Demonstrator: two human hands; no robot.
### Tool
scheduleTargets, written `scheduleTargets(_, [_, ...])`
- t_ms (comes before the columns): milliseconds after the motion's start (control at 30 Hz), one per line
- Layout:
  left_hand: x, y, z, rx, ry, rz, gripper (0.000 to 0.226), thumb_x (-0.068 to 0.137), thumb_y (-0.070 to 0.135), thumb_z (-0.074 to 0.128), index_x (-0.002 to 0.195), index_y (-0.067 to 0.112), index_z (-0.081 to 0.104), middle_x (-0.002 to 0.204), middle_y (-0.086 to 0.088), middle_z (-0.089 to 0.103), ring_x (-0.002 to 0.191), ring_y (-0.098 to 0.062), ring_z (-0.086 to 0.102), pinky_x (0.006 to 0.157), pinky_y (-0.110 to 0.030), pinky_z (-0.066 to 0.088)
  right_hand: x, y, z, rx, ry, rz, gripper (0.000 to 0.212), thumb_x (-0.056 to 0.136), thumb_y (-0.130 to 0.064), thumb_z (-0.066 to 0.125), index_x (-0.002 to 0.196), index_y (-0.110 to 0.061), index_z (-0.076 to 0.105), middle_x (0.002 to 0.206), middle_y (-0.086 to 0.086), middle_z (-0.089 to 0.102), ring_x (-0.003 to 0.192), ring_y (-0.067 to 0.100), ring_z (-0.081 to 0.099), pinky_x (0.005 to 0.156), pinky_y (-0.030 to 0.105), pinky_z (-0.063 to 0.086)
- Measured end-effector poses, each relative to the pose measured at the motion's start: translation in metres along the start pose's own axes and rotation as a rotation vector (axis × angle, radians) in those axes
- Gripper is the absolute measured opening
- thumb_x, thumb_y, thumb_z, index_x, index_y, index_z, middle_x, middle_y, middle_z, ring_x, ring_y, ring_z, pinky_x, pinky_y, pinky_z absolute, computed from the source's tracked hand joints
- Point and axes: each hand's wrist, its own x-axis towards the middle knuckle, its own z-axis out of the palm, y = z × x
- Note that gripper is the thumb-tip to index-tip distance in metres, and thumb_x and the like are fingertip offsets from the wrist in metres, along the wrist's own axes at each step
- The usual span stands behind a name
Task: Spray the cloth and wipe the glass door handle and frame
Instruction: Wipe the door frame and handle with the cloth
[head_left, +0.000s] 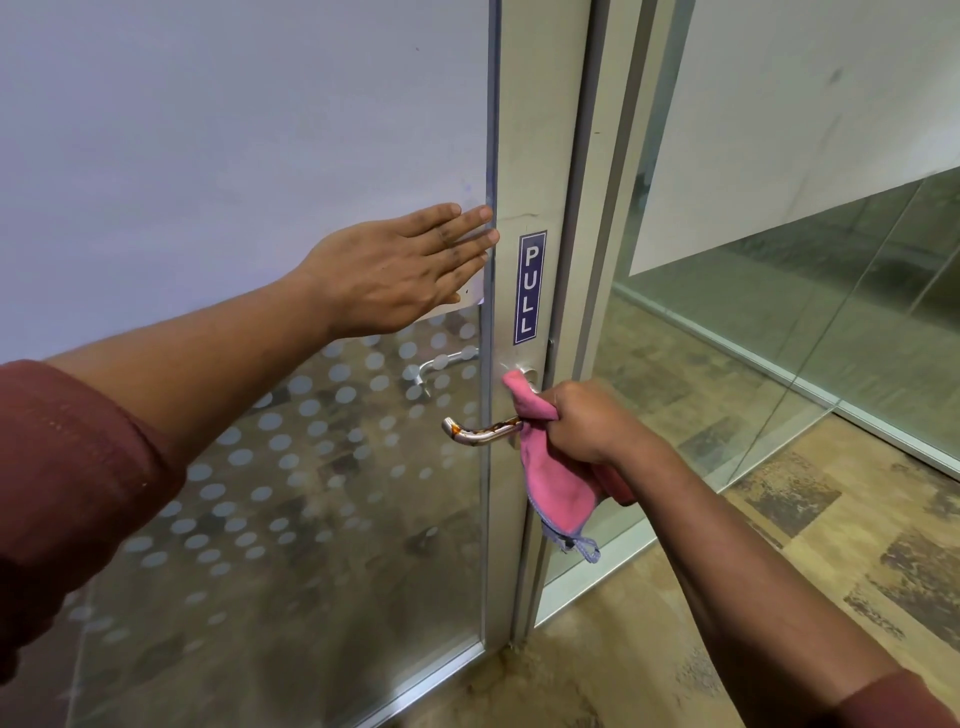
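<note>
A pink cloth (558, 483) with a blue hem is bunched in my right hand (592, 423), which presses it against the base of the metal lever handle (478, 431) on the door frame (524, 156). The handle's free end points left and shows brown stains. My left hand (400, 265) lies flat and open against the frosted glass door (234, 130), fingertips at the frame's edge. A blue PULL sticker (531, 287) sits on the frame just above the handle. No spray bottle is in view.
The lower glass (291, 467) carries a pattern of frosted dots, and a second handle (441, 364) shows through it on the far side. A fixed glass partition (805, 260) stands to the right. The floor (779, 545) is patchy brown tile.
</note>
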Motion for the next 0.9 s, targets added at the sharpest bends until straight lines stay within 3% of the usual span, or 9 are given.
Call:
scheduleTargets(133, [0.001,0.000,-0.002,0.001,-0.003,-0.007,0.075,0.097,0.027,-0.031,0.155,-0.002,0.006,0.165,-0.021,0.012,0.154,-0.035,0.008,0.126,-0.044,0.008,-0.003,-0.015,0.006,0.014,-0.012,-0.024,0.012,0.082,-0.011,0.057,0.088,-0.012,0.067,0.090,0.017,0.069,0.085,0.038,0.063,0.066,0.032,0.044])
scheduleTargets(233, [0.001,0.000,-0.003,0.006,-0.012,-0.004,0.075,0.097,0.027,-0.031,0.156,-0.002,0.006,0.165,-0.022,0.011,0.154,-0.034,0.007,0.126,-0.044,0.009,-0.005,-0.027,0.009,0.001,0.010,-0.023,0.009,0.081,-0.012,0.056,0.075,-0.019,0.056,0.090,0.020,0.068,0.084,0.039,0.063,0.064,0.031,0.038])
scheduleTargets(400, [0.000,-0.001,-0.003,0.020,-0.016,-0.003,0.072,0.097,0.026,-0.028,0.156,-0.001,0.004,0.165,-0.021,0.010,0.154,-0.033,0.006,0.126,-0.044,0.008,-0.006,-0.034,0.011,0.028,0.010,0.024,0.019,0.081,-0.013,0.058,0.067,-0.019,0.046,0.067,0.003,0.050,0.067,0.030,0.048,0.054,0.026,0.032])
scheduleTargets(467, [0.000,-0.001,-0.002,0.021,-0.017,-0.001,0.071,0.098,0.027,-0.027,0.156,-0.001,0.004,0.165,-0.021,0.011,0.154,-0.034,0.006,0.126,-0.044,0.009,-0.006,-0.035,0.011,0.048,-0.001,0.027,0.017,0.081,-0.013,0.058,0.068,-0.019,0.049,0.064,-0.001,0.047,0.065,0.027,0.047,0.048,0.025,0.029])
scheduleTargets(667, [0.000,-0.001,-0.002,0.006,0.001,-0.014,0.074,0.097,0.027,-0.030,0.155,-0.002,0.006,0.165,-0.021,0.013,0.154,-0.034,0.008,0.125,-0.044,0.008,-0.007,-0.043,0.014,0.089,-0.013,0.007,0.010,0.082,-0.014,0.057,0.080,-0.016,0.066,0.071,0.004,0.052,0.068,0.028,0.049,0.062,0.028,0.038])
scheduleTargets(800, [0.001,-0.001,-0.002,0.003,-0.007,-0.016,0.074,0.096,0.027,-0.031,0.155,-0.001,0.003,0.165,-0.022,0.010,0.154,-0.034,0.006,0.126,-0.044,0.009,-0.009,-0.050,0.017,0.114,-0.001,0.008,0.011,0.083,-0.016,0.059,0.073,-0.021,0.059,0.064,-0.003,0.048,0.068,0.027,0.052,0.062,0.028,0.039])
scheduleTargets(900, [0.000,-0.001,-0.003,0.003,-0.016,-0.014,0.071,0.097,0.027,-0.027,0.156,-0.001,0.002,0.165,-0.021,0.009,0.154,-0.034,0.005,0.126,-0.044,0.009,-0.011,-0.053,0.021,0.122,0.009,0.034,0.011,0.084,-0.017,0.060,0.073,-0.017,0.058,0.069,0.003,0.055,0.072,0.031,0.057,0.062,0.030,0.043])
